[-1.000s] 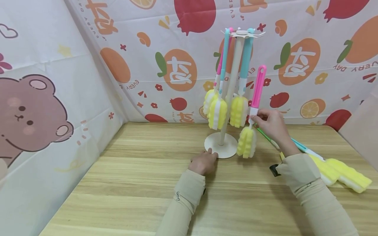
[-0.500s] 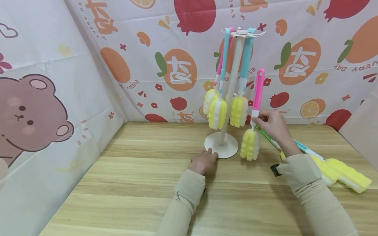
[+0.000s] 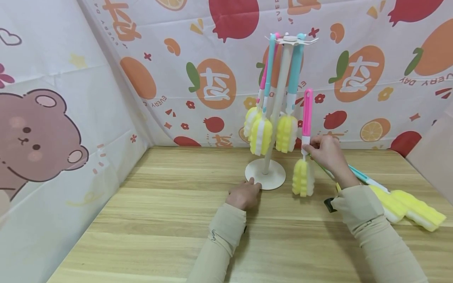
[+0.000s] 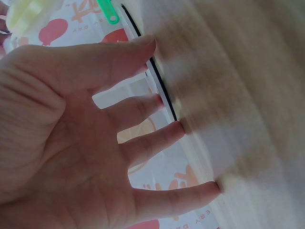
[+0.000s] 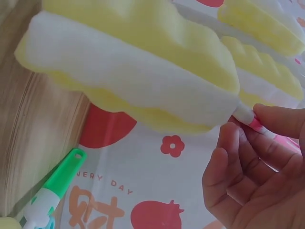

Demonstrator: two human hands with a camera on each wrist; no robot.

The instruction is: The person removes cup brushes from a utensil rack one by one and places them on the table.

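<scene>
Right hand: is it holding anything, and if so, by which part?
The right hand pinches a pink-handled brush by its white section, just above the sponge head.

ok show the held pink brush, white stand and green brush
Held pink brush (image 3: 305,140), head view: white neck
White stand (image 3: 280,84), head view: its pole
Green brush (image 5: 59,179), right wrist view: its handle

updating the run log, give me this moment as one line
right hand: pinches pink-handled brush, sponge down | left hand: touches rack base | rack: hanging brushes | table: loose brushes
</scene>
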